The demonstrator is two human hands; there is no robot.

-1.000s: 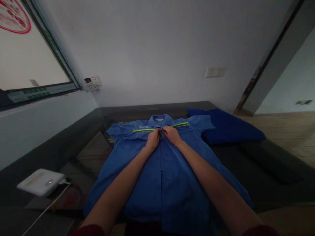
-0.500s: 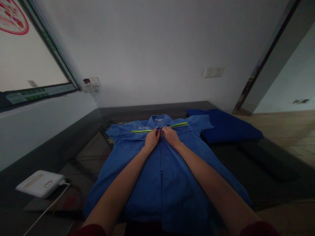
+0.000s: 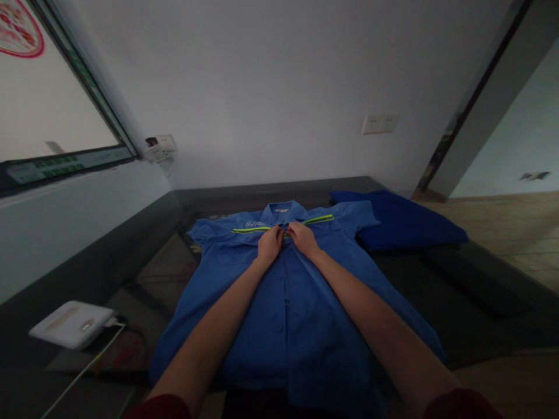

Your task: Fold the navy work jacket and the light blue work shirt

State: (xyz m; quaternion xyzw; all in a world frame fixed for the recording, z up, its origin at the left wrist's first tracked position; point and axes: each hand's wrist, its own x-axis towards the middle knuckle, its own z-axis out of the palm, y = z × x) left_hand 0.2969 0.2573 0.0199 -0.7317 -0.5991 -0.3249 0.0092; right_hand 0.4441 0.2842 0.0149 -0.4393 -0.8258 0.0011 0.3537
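Observation:
A blue short-sleeved shirt (image 3: 257,314) lies face up on the dark table, its collar away from me and yellow-green stripes across the chest. At the upper part of its front placket, my left hand (image 3: 269,244) pinches the cloth edge with closed fingers. Just beside it, my right hand (image 3: 303,237) is closed on the placket's other side. The fingertips nearly meet, and whatever button lies between them is hidden. Lower down, buttons show along the placket.
Folded deep-blue cloth (image 3: 402,224) lies right of the shirt on the dark table (image 3: 437,308), near a flat black object (image 3: 476,282). A white device (image 3: 72,325) with a cable sits at left. Behind is a wall with sockets (image 3: 379,123).
Both hands stay at the same place on the placket, with only slight finger movement. The view has shifted very slightly.

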